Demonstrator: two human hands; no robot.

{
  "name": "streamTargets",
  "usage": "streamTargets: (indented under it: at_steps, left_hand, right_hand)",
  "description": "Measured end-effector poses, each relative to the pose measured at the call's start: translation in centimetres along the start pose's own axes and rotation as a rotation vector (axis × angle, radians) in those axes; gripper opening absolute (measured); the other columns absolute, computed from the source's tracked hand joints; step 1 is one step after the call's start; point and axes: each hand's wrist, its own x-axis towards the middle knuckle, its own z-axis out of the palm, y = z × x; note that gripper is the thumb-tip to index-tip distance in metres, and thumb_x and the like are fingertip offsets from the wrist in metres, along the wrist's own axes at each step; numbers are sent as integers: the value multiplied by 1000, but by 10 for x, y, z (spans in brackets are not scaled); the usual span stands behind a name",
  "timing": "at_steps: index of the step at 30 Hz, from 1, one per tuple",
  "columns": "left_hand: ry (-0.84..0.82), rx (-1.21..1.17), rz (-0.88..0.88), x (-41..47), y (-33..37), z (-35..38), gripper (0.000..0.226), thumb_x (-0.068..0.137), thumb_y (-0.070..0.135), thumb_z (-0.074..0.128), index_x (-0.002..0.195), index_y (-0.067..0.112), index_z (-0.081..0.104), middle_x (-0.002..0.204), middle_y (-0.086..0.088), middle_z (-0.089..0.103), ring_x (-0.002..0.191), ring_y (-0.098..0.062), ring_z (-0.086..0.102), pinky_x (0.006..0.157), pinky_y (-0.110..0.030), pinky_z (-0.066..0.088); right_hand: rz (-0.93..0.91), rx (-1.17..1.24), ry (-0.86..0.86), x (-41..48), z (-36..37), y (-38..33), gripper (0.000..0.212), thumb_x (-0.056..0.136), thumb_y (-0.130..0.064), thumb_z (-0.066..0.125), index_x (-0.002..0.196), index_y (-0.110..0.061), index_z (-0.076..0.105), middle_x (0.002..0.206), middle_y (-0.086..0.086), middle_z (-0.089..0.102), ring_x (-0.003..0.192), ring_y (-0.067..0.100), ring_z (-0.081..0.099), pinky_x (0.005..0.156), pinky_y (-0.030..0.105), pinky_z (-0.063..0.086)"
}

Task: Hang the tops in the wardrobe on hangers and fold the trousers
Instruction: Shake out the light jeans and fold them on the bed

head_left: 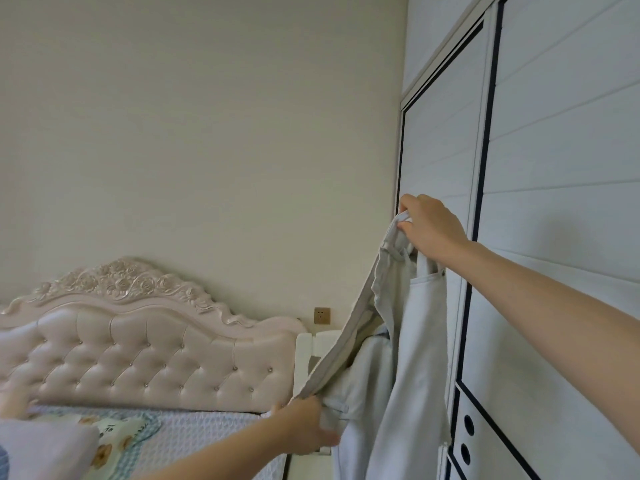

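while the pale grey trousers (415, 341) hang in front of the closed wardrobe door (554, 202), the right hand (429, 230) grips one end of the waistband (349, 337) up high; the left hand (308, 427) grips the other end lower down, beside the bed (207, 427).

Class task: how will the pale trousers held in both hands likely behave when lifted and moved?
The pale trousers are probably floppy: they hang in loose folds below the right hand. Likely light too, since the left hand holds its end up with a simple grip.
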Motion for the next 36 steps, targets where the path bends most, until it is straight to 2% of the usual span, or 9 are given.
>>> streamTargets:
  at_steps: [6, 11, 14, 18, 21, 25, 28, 33, 36]
  left_hand:
    - [41, -811, -222, 12, 0, 4, 83, 66, 34, 74, 136, 14, 34, 111, -9, 51, 96, -28, 56, 59, -28, 51]
    - [41, -625, -274, 13, -5, 17, 119, 51, 43, 75, 150, 3, 24, 145, -9, 38, 131, -22, 43, 109, -26, 36]
    - [-65, -602, -158, 4, -8, 11, 80, 59, 25, 85, 129, 20, 47, 122, -2, 56, 110, -19, 56, 90, -23, 46]
    - [99, -384, 52, -19, 0, -24, 21, 67, 19, 61, 87, 17, 66, 87, -5, 64, 81, -19, 61, 79, -37, 57]
    - [250, -205, 392, -34, 4, -69, 32, 77, 14, 49, 94, 24, 74, 88, -4, 71, 78, -15, 61, 76, -35, 52]
    - [829, 513, 891, -42, -12, -121, 45, 68, 5, 59, 99, 32, 77, 68, 11, 58, 66, -10, 57, 67, -27, 40]
    - [709, 406, 785, -48, -21, -135, 51, 70, 3, 53, 104, 32, 77, 73, 8, 63, 71, -12, 56, 70, -21, 34]
    - [-85, 200, 254, -51, -37, -142, 30, 75, 9, 57, 96, 26, 69, 84, 10, 64, 77, -9, 58, 74, -29, 50]
    - [-218, 147, 210, -51, -34, -131, 47, 74, 10, 58, 114, 31, 66, 93, 10, 66, 81, -7, 64, 71, -30, 57]
  right_hand:
    - [4, 24, -20, 0, 4, -2, 7, 93, -13, 48, 87, -16, 45, 85, 4, 48, 75, 26, 51, 62, 34, 40]
    - [-2, 10, -33, 2, 13, -9, 3, 94, -15, 50, 91, -14, 48, 89, 6, 51, 77, 27, 52, 63, 35, 42]
    - [-11, 10, -44, 2, 18, -12, 6, 93, -14, 50, 88, -15, 46, 86, 5, 49, 74, 26, 50, 60, 32, 38]
    - [-1, 17, -68, 0, 24, -11, 7, 91, -14, 51, 86, -15, 45, 85, 5, 49, 74, 26, 49, 59, 32, 35]
    - [-21, 44, -103, 0, 26, -10, 7, 91, -15, 52, 87, -15, 47, 87, 5, 52, 76, 26, 52, 62, 35, 39]
    - [-116, 74, -133, 1, 13, -3, 8, 94, -19, 55, 89, -13, 50, 89, 6, 53, 79, 26, 52, 67, 39, 44]
    - [-150, 70, -146, 0, 2, 9, 13, 96, -25, 57, 94, -14, 51, 89, 2, 49, 80, 23, 50, 69, 37, 42]
    - [-194, 26, -201, -11, 5, 8, 13, 97, -30, 56, 94, -21, 47, 91, -1, 48, 80, 22, 53, 67, 34, 42]
    - [-223, 39, -192, -14, 8, -2, 13, 97, -30, 56, 93, -22, 46, 93, 0, 50, 80, 21, 53, 68, 34, 44]
